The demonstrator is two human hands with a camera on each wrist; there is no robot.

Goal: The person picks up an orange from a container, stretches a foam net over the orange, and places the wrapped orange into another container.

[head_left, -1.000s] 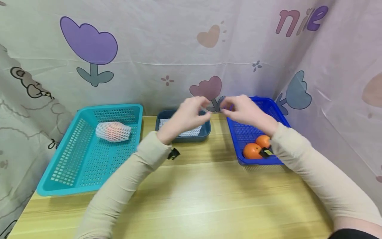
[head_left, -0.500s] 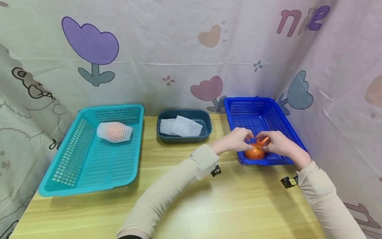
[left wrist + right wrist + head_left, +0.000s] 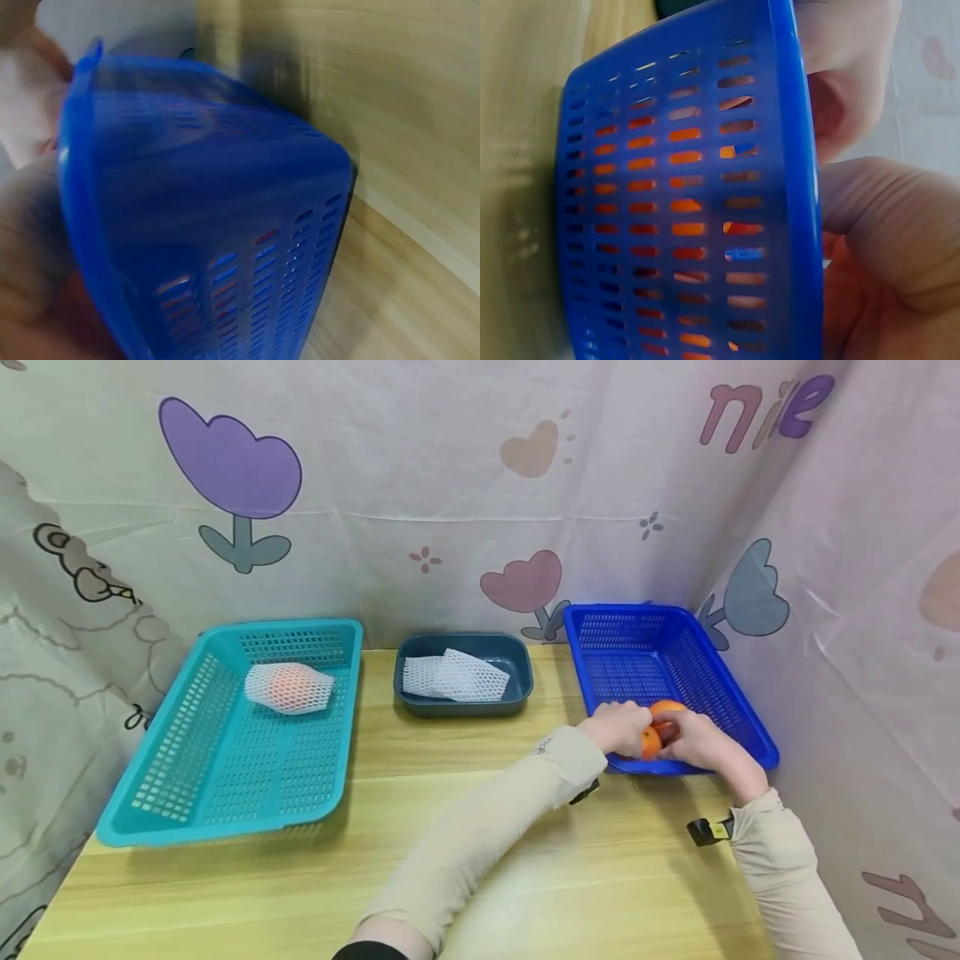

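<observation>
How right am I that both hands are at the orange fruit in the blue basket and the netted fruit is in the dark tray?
The place of the netted fruit is wrong: it lies in the turquoise basket, as the head view shows. The left hand and right hand are at the orange fruit in the blue basket.

Head view: patterned curtain [image 3: 420,452] carries large rounded letters [image 3: 731,400] at upper right, read as "n", "i", "e"; middle portion unclear at fold. Same cloth, lower right: tilted shape [image 3: 909,887] resembling "n". Left sleeve [image 3: 491,835], near cuff: small dark marks [image 3: 543,745], possibly print, illegible.
</observation>
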